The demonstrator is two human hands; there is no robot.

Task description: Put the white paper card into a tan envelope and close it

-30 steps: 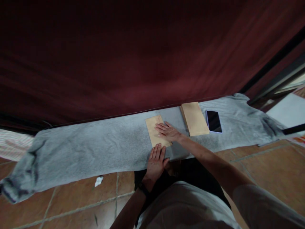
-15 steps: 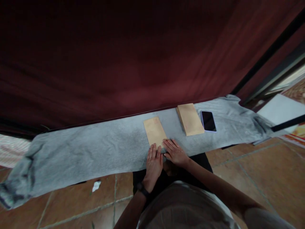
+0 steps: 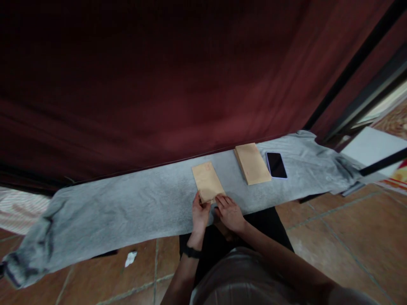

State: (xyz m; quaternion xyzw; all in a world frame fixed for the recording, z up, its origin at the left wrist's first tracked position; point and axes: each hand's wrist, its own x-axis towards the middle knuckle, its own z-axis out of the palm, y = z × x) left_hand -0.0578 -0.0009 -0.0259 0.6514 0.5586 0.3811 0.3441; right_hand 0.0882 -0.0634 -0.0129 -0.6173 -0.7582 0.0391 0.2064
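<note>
A tan paper envelope [image 3: 208, 182] with faint red print near its far end lies in front of me on a grey cloth. My left hand [image 3: 200, 214] is curled round the near left corner of it, fingers partly beneath. At the near right corner, the fingers of my right hand [image 3: 230, 214] are bent onto the near edge, with the thumb tucked under and mostly hidden. Farther right sits a neat stack of like envelopes [image 3: 253, 164].
A phone [image 3: 276, 165] with a dark screen lies right of the stack. The grey cloth [image 3: 127, 207] covers a long narrow surface against a dark red curtain [image 3: 178, 97]. A white scrap [image 3: 130, 258] is on the tiled floor [image 3: 343, 237].
My left hand has gone from lying flat on the envelope to gripping its near left corner. My right hand has shifted slightly toward me, its fingers more bent.
</note>
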